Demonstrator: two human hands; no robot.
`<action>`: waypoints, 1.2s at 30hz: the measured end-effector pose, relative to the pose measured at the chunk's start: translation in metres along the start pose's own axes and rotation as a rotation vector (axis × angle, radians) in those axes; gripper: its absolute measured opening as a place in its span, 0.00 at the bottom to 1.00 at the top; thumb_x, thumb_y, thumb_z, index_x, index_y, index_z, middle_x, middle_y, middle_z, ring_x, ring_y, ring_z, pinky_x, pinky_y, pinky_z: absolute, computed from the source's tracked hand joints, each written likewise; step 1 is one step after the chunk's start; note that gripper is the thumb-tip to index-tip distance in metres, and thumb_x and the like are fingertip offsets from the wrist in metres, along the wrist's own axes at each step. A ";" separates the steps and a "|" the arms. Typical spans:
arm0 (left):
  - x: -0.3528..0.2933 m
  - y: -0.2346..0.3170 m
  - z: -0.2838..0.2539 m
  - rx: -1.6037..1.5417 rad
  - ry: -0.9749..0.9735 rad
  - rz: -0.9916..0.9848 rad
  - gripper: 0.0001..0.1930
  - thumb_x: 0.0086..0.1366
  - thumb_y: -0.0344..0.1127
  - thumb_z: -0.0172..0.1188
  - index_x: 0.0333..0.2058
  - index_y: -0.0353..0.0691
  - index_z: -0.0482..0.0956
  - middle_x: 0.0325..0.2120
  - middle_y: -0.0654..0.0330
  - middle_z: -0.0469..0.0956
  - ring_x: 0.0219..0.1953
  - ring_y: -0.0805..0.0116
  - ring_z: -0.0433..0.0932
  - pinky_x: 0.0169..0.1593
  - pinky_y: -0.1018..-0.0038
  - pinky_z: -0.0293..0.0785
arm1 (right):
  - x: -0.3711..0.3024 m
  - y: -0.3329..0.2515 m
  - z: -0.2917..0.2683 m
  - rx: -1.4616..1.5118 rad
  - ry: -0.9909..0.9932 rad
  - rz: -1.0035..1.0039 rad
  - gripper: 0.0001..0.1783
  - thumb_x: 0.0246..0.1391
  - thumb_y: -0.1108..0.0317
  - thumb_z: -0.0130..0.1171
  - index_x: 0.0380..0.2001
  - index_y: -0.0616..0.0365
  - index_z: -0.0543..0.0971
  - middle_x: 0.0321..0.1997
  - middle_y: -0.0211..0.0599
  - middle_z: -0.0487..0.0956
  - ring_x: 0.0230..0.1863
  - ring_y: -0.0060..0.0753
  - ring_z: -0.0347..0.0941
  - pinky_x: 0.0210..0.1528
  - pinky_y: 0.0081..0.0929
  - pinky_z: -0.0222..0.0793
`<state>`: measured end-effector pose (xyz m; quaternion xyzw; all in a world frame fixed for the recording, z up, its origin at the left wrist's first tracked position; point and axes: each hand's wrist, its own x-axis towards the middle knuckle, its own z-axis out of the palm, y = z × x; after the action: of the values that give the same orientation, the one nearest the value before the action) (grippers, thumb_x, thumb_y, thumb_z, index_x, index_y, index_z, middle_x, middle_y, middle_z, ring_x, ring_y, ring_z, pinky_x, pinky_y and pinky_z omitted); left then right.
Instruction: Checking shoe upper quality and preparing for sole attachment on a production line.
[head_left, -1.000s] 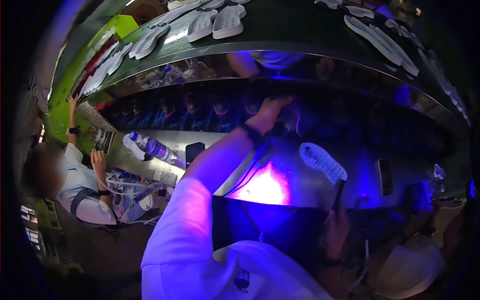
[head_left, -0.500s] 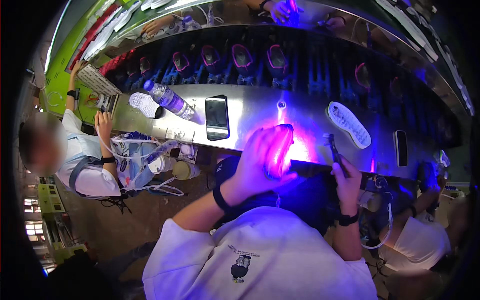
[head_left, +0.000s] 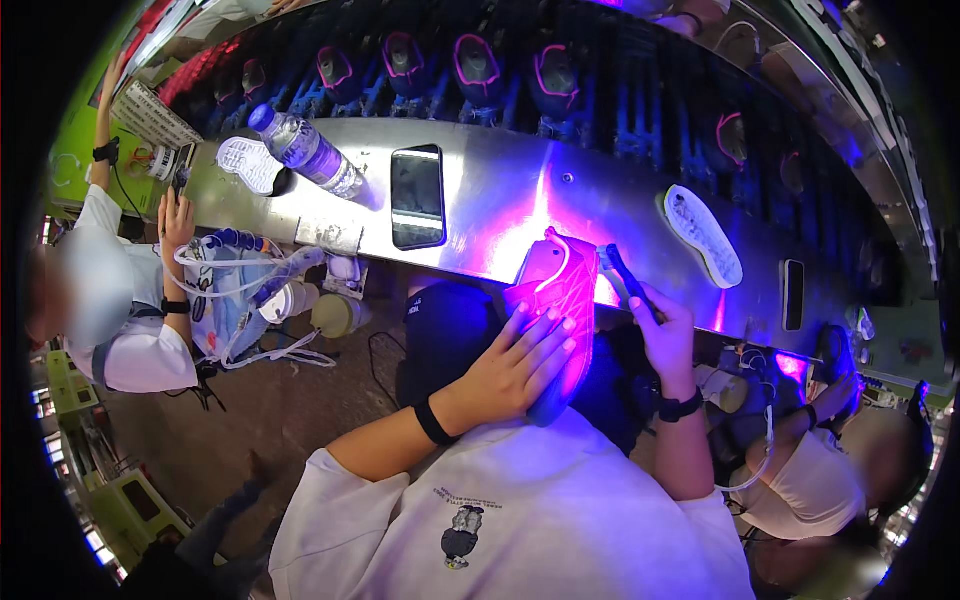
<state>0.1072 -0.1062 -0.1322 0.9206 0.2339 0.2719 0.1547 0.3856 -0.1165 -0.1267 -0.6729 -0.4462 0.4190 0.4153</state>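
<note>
Bottle (head_left: 312, 158) left of shoe (head_left: 563, 285), sole (head_left: 703, 237) right, both on bench (head_left: 622, 192).

You face a smooth, glossy metal bench (head_left: 630, 222) mid-frame — shiny plastic bottle (head_left: 312, 157) upper left — in a matt cloth shirt (head_left: 560, 510).

Counting two phones (head_left: 418, 195), two white soles (head_left: 703, 238) and one water bottle (head_left: 322, 163) on the bench (head_left: 490, 175). Also seeing just one brush (head_left: 627, 279), one held shoe (head_left: 578, 310), at least six pink-edged shoes (head_left: 477, 72) racked up behind, plus at least two co-workers (head_left: 145, 345).
</note>
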 end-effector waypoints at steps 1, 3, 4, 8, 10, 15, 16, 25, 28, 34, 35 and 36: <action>0.000 0.000 0.000 0.007 -0.028 0.008 0.30 0.62 0.36 0.56 0.62 0.28 0.68 0.62 0.42 0.69 0.68 0.42 0.65 0.71 0.37 0.51 | -0.002 0.010 -0.002 0.008 -0.006 0.019 0.19 0.62 0.67 0.64 0.54 0.65 0.81 0.32 0.24 0.80 0.32 0.15 0.73 0.37 0.18 0.69; -0.001 -0.001 0.000 -0.008 -0.035 0.006 0.30 0.61 0.36 0.57 0.62 0.29 0.69 0.62 0.43 0.69 0.68 0.43 0.64 0.71 0.37 0.50 | -0.010 0.014 -0.002 0.012 -0.013 0.045 0.19 0.62 0.67 0.64 0.54 0.65 0.81 0.31 0.24 0.79 0.31 0.14 0.71 0.35 0.17 0.67; 0.000 -0.002 -0.001 -0.018 -0.042 0.010 0.30 0.61 0.36 0.57 0.61 0.29 0.69 0.62 0.43 0.69 0.69 0.44 0.64 0.71 0.37 0.50 | -0.017 0.013 -0.003 0.001 -0.014 0.056 0.19 0.62 0.67 0.65 0.54 0.65 0.81 0.31 0.23 0.79 0.31 0.14 0.71 0.35 0.17 0.67; 0.004 -0.001 -0.005 -0.064 -0.027 -0.013 0.30 0.61 0.35 0.58 0.61 0.29 0.70 0.63 0.44 0.68 0.69 0.46 0.63 0.72 0.37 0.49 | -0.028 0.017 -0.002 -0.031 -0.017 0.004 0.19 0.61 0.68 0.65 0.54 0.64 0.81 0.31 0.24 0.79 0.31 0.14 0.70 0.36 0.16 0.66; 0.004 -0.001 -0.006 -0.053 -0.028 -0.009 0.29 0.60 0.34 0.58 0.61 0.30 0.70 0.63 0.44 0.68 0.70 0.47 0.63 0.72 0.37 0.49 | -0.029 0.016 -0.002 -0.049 -0.022 -0.033 0.19 0.61 0.68 0.65 0.54 0.64 0.81 0.31 0.23 0.79 0.31 0.14 0.69 0.36 0.17 0.66; 0.010 -0.002 -0.010 -0.056 -0.047 0.017 0.31 0.56 0.35 0.63 0.58 0.27 0.72 0.60 0.41 0.71 0.66 0.41 0.68 0.70 0.34 0.51 | -0.034 0.017 -0.005 0.023 -0.059 0.026 0.20 0.61 0.68 0.65 0.54 0.63 0.81 0.33 0.25 0.79 0.32 0.16 0.72 0.37 0.18 0.68; 0.011 -0.002 -0.011 -0.064 -0.052 0.021 0.32 0.56 0.35 0.63 0.59 0.27 0.71 0.61 0.41 0.71 0.66 0.41 0.67 0.70 0.35 0.51 | -0.035 0.017 -0.004 0.026 -0.057 0.028 0.20 0.61 0.68 0.65 0.54 0.63 0.81 0.33 0.25 0.79 0.32 0.16 0.72 0.37 0.18 0.68; 0.019 0.007 -0.012 0.056 -0.084 0.021 0.28 0.61 0.32 0.54 0.60 0.29 0.70 0.63 0.43 0.69 0.68 0.45 0.66 0.70 0.39 0.52 | -0.082 0.021 -0.018 0.160 -0.187 0.184 0.22 0.62 0.64 0.65 0.55 0.65 0.80 0.32 0.27 0.80 0.31 0.18 0.73 0.35 0.20 0.70; 0.022 0.014 -0.012 0.041 -0.105 0.009 0.28 0.61 0.32 0.54 0.61 0.28 0.69 0.63 0.43 0.69 0.67 0.44 0.67 0.70 0.38 0.52 | -0.065 0.009 -0.020 0.070 -0.136 0.113 0.20 0.62 0.65 0.64 0.55 0.63 0.81 0.32 0.25 0.79 0.30 0.16 0.72 0.35 0.19 0.69; 0.029 0.021 -0.008 0.026 -0.092 -0.030 0.30 0.61 0.33 0.54 0.62 0.28 0.67 0.64 0.41 0.66 0.66 0.42 0.66 0.70 0.37 0.50 | -0.072 0.007 -0.030 0.088 -0.161 0.027 0.18 0.61 0.68 0.64 0.53 0.62 0.82 0.28 0.21 0.77 0.29 0.14 0.69 0.33 0.18 0.66; 0.030 0.023 -0.009 0.028 -0.095 -0.031 0.30 0.61 0.33 0.54 0.62 0.28 0.67 0.64 0.41 0.66 0.66 0.42 0.66 0.70 0.37 0.50 | -0.076 0.004 -0.033 0.095 -0.168 0.078 0.19 0.59 0.70 0.64 0.53 0.63 0.82 0.28 0.22 0.77 0.29 0.14 0.70 0.33 0.18 0.66; 0.033 0.024 -0.009 0.023 -0.090 -0.042 0.31 0.60 0.34 0.55 0.63 0.28 0.67 0.64 0.40 0.66 0.67 0.41 0.65 0.70 0.37 0.49 | -0.081 0.001 -0.036 0.102 -0.176 0.130 0.19 0.58 0.71 0.65 0.53 0.64 0.82 0.29 0.23 0.77 0.29 0.15 0.70 0.33 0.18 0.66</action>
<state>0.1346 -0.1084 -0.1006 0.9284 0.2492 0.2240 0.1605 0.3991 -0.1998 -0.1011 -0.6392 -0.4143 0.5246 0.3803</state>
